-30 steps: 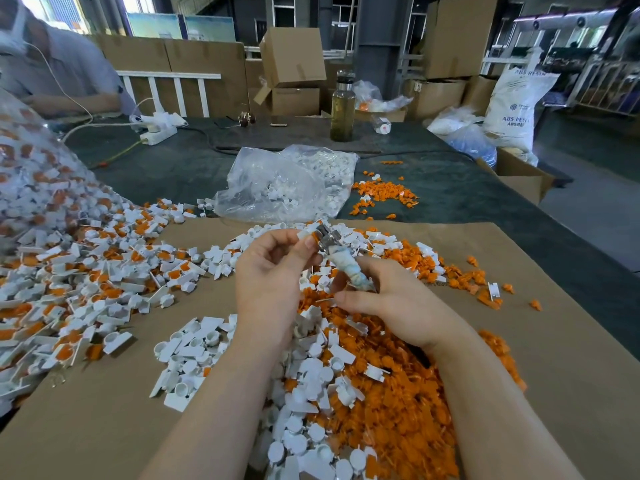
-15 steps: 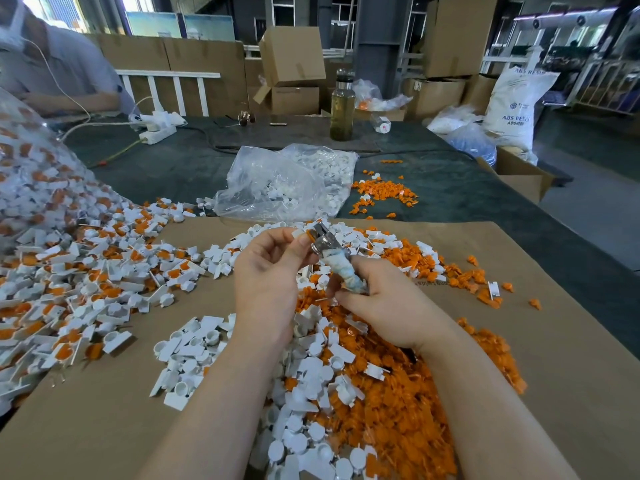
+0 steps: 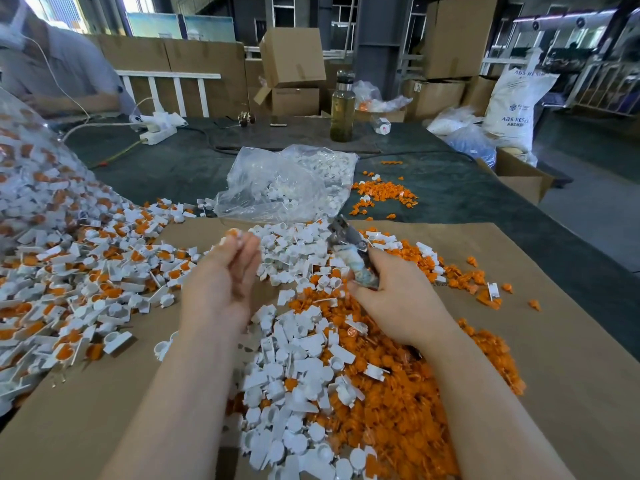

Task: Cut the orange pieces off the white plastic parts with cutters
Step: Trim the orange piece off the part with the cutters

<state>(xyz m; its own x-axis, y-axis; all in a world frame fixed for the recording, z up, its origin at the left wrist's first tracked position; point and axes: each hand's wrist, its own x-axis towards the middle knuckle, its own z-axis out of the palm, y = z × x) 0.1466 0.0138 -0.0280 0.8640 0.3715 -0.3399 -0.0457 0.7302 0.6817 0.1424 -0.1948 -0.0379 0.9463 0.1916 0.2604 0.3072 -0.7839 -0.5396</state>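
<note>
- Brown cardboard sheet (image 3: 554, 341) covers the near part of a dark green table (image 3: 450, 188) in a warehouse-like room stacked with cardboard boxes (image 3: 294, 57).
- On the sheet's near right lies a thick pile of cut orange pieces (image 3: 408, 420), with bare white plastic parts (image 3: 294, 358) heaped just left of it.
- To the left spreads a wider heap of uncut parts (image 3: 86, 271), white with orange still attached.
- The right hand (image 3: 394, 299) has its fingers curled round the handles of the cutters (image 3: 349, 247), whose metal nose points up and to the far left; how far the blades are parted cannot be told.
- The left hand (image 3: 225, 271) is raised above the piles, blurred, fingers fairly straight and close together; small white and orange bits show at the fingertips (image 3: 232, 237), but whether they are held cannot be told.
- Farther off, a clear plastic bag (image 3: 287, 181) of white parts lies on the table, a small scatter of orange pieces to its right.
- A bottle (image 3: 343, 105) stands at the far edge.
- Another person's sleeve (image 3: 62, 71) shows at far left.
</note>
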